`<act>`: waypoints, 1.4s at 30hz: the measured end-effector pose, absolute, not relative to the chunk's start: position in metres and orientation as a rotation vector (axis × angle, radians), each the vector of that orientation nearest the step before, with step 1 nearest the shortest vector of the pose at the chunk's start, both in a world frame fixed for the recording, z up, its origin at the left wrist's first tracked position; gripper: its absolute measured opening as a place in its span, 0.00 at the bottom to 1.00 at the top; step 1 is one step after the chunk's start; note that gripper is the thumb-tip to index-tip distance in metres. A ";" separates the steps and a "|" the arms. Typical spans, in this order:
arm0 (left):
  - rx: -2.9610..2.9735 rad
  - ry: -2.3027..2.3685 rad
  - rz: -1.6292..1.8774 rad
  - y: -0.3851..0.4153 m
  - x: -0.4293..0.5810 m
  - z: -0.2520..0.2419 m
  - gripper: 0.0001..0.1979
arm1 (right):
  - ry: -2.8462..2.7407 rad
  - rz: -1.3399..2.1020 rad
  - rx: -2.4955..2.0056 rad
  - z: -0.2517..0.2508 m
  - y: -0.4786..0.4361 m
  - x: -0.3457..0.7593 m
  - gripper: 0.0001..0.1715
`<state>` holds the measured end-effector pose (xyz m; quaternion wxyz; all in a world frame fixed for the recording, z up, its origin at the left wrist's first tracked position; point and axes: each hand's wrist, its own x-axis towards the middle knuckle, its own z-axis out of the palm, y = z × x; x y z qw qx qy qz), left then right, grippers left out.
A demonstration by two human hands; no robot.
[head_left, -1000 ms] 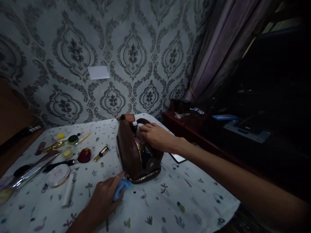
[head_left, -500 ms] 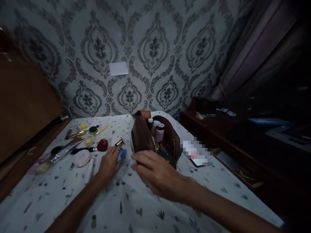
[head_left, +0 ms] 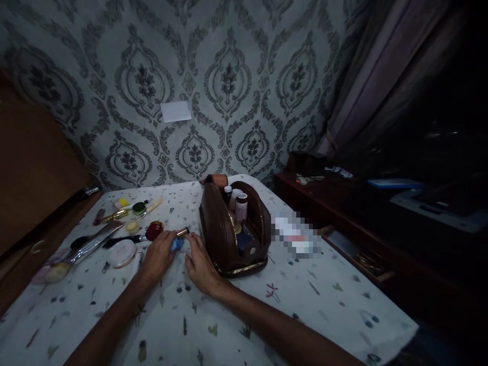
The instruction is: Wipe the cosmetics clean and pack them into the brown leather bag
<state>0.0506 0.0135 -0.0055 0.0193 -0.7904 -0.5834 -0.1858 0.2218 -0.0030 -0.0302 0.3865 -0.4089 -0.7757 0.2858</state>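
A brown cosmetic bag point(head_left: 223, 234) stands open on the patterned tablecloth point(head_left: 290, 300), with small bottles point(head_left: 241, 204) sticking up inside it. My left hand point(head_left: 158, 256) is closed around a small blue object point(head_left: 177, 245) just left of the bag. My right hand point(head_left: 200, 264) rests on the cloth beside it, fingers stretched toward the blue object and a gold-capped tube point(head_left: 182, 233). The right hand holds nothing that I can see.
Scattered make-up lies at the left: a red round pot point(head_left: 154, 230), a pale compact point(head_left: 121, 252), brushes point(head_left: 91, 241), a white tube point(head_left: 138, 260). A phone point(head_left: 297, 239) lies right of the bag. A dark wooden shelf point(head_left: 343, 213) stands at the right, a patterned wall behind.
My right hand left the bag's opening and came down to the cloth beside my left hand. The left hand moved the blue object up toward the gold-capped tube. My view shifted.
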 end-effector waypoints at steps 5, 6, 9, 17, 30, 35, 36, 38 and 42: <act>-2.698 -1.640 -0.984 -0.006 0.031 -0.006 0.11 | -1.981 0.691 -1.083 -0.042 0.002 0.218 0.36; -2.741 -1.651 -1.021 -0.011 0.031 -0.002 0.11 | -1.990 0.682 -1.071 -0.040 0.002 0.218 0.34; -2.833 -1.751 -1.021 -0.022 0.034 0.010 0.08 | -2.059 0.679 -1.018 -0.031 0.001 0.218 0.22; -2.893 -1.903 -1.072 -0.027 0.033 0.014 0.05 | -2.167 0.641 -0.953 -0.023 -0.002 0.220 0.05; -2.572 -2.253 -1.725 -0.019 0.022 0.017 0.09 | -2.261 0.620 -0.589 -0.020 -0.017 0.224 0.12; -2.565 -2.364 -1.904 -0.023 0.025 0.022 0.18 | -1.941 0.865 -0.705 -0.025 -0.014 0.223 0.13; -2.601 -2.405 -1.927 -0.025 0.027 0.023 0.21 | -1.876 0.913 -0.754 -0.025 -0.013 0.223 0.14; -2.732 -2.405 -1.895 -0.028 0.030 0.024 0.24 | -1.790 1.008 -0.830 -0.025 -0.012 0.224 0.15; -2.882 -2.060 -1.704 -0.032 0.038 0.022 0.19 | -1.794 1.126 -0.868 -0.022 -0.014 0.224 0.16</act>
